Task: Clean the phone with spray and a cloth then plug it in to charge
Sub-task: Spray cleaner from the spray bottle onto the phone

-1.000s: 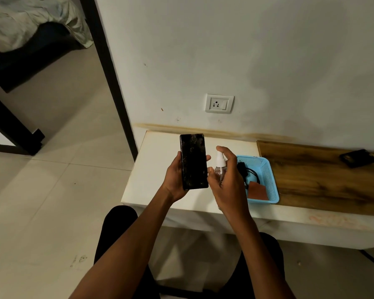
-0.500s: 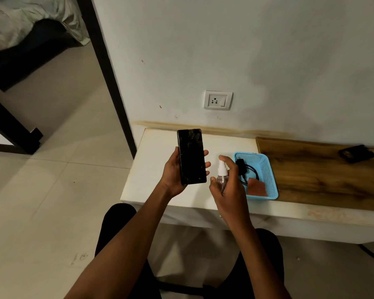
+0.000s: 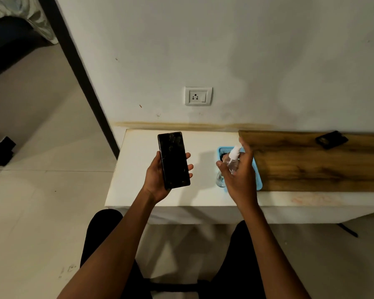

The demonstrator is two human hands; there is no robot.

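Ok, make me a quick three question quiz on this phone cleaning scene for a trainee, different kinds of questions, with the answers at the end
1. True or false: the phone lies flat on the white table.
2. Which hand has the spray bottle? A) left hand B) right hand C) neither
3. Fill in: above the table, on the wall, sits a white ____.

Key
1. False: the left hand holds it up over the table, dark screen facing the camera.
2. B: the right hand's grip is round the bottle, in front of the blue basket.
3. Socket; nothing is plugged into it.
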